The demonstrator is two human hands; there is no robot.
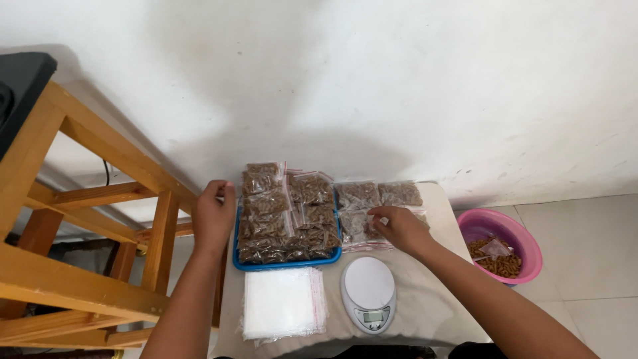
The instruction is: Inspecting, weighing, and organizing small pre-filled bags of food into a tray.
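Note:
My left hand grips the left rim of a blue tray piled with several clear zip bags of brown pellets. My right hand rests on another filled bag lying on the cloth-covered table just right of the tray, fingers pinching its edge. Two more filled bags lie behind it.
A small white kitchen scale stands in front of my right hand. A stack of empty clear bags lies in front of the tray. A pink bowl of brown pellets sits on the floor at right. A wooden frame stands at left.

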